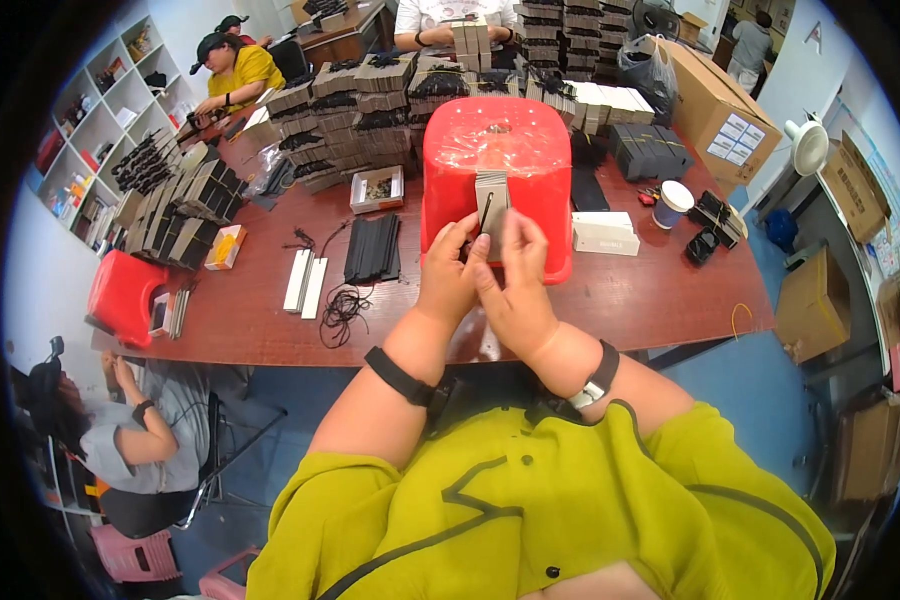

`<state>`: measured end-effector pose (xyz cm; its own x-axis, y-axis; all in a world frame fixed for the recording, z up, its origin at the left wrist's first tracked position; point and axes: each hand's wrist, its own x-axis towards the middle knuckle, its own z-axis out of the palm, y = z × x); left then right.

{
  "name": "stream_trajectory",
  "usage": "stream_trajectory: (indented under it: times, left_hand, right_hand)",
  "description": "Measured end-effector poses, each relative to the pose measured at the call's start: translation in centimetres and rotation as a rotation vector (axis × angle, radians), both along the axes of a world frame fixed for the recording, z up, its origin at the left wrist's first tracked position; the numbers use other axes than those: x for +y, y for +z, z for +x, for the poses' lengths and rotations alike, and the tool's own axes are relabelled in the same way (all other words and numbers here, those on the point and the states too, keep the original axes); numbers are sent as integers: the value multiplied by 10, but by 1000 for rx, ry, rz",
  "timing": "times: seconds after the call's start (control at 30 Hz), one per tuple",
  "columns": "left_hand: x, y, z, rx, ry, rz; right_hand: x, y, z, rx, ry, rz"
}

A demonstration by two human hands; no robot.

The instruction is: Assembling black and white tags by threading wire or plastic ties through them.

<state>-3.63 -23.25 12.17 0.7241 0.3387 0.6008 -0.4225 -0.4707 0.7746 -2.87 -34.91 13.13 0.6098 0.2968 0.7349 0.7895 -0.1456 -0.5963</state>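
In front of me an upturned red plastic stool (560, 200) stands on the table. A stack of narrow pale grey cards (492, 185) leans against its near side, with a thin black cord (486, 210) running down the front card. My left hand (448, 275) is closed at the cord's lower end, thumb and fingertips pinched round the dark strand. Close beside it, my right hand (520, 290) has its thumb by the left fingertips. Its raised fingers are smeared by motion in front of the cards, so their grip is unclear.
Left of the stool lie white strips (305, 284), black strips (372, 248), loose black cord (345, 315) and a small white box (377, 190). Bundled card stacks (360, 120) line the back. To the right are a white box (605, 235) and a cup (673, 204). Other people sit around.
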Motion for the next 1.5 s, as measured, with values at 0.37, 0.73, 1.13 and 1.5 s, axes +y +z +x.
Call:
stream_trajectory:
  times: [0.37,0.73,1.13,1.5]
  left_hand:
    - [1,6,-8,4,37,118]
    - [-1,9,-13,100,31,141]
    - [2,9,-10,9,81,205]
    - [-1,8,-11,27,67,177]
  right_hand:
    - [-2,3,-4,-36,-120,-247]
    - [0,8,-10,-137,-201,-225]
    - [-1,8,3,309,74,216]
    - [0,21,6,277,-49,123]
